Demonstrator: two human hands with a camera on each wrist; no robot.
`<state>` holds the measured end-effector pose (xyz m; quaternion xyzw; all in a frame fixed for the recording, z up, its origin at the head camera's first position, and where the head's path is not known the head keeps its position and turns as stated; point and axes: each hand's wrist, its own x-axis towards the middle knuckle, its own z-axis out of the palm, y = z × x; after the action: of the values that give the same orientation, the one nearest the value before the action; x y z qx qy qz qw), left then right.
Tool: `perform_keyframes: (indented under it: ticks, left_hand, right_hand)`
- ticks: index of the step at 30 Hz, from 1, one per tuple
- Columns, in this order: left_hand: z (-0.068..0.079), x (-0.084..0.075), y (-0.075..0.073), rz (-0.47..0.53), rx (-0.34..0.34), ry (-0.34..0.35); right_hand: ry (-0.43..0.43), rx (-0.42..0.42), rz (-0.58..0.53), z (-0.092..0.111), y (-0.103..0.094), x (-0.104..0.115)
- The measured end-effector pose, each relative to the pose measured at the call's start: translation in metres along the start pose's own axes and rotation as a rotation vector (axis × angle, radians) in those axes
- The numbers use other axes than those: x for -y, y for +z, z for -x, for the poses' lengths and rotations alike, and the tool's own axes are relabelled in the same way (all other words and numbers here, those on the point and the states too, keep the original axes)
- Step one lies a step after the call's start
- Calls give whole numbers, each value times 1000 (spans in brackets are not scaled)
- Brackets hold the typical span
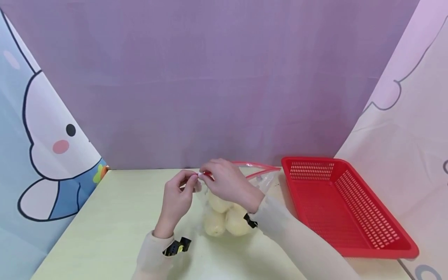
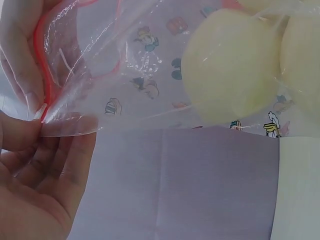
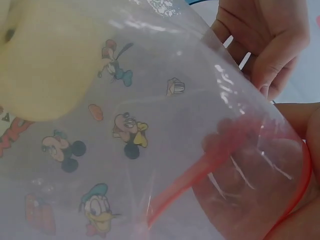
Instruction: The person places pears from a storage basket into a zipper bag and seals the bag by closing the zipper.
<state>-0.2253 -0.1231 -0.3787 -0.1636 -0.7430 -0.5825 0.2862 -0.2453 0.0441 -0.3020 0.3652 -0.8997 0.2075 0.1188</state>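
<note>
A clear zip bag [image 2: 150, 65] with cartoon prints and a red zip edge [image 2: 46, 75] holds several pale yellow round fruits [image 1: 214, 223]. It stands on the table in front of me. At its left top corner my left hand [image 1: 176, 198] pinches the bag between thumb and fingers, beside a small white slider [image 2: 40, 111]. My right hand [image 1: 229, 182] grips the red edge right next to it, the fingertips of both hands close together. Right of the right hand, the two red strips of the mouth [image 1: 260, 169] stand apart. The right forearm hides part of the bag.
A red plastic basket [image 1: 350, 212] with slotted walls stands on the table [image 1: 115, 217] to the right of the bag. Behind the table hangs a purple cloth [image 1: 224, 85]. Printed cartoon panels [image 1: 52, 128] flank it on both sides.
</note>
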Motion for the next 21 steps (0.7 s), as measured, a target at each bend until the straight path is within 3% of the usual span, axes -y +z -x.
perform_keyframes:
  ticks: [6, 14, 21]
  left_hand:
    - [1, -4, 3, -50, -19, 22]
    - [3, -35, 5, -64, -41, 107]
    - [3, -37, 5, -61, -57, 88]
  right_hand:
    - [-18, -1, -8, -1, 1, -3]
    - [-31, -8, -23, 1, 1, -6]
    - [-38, -4, -6, 3, -1, -12]
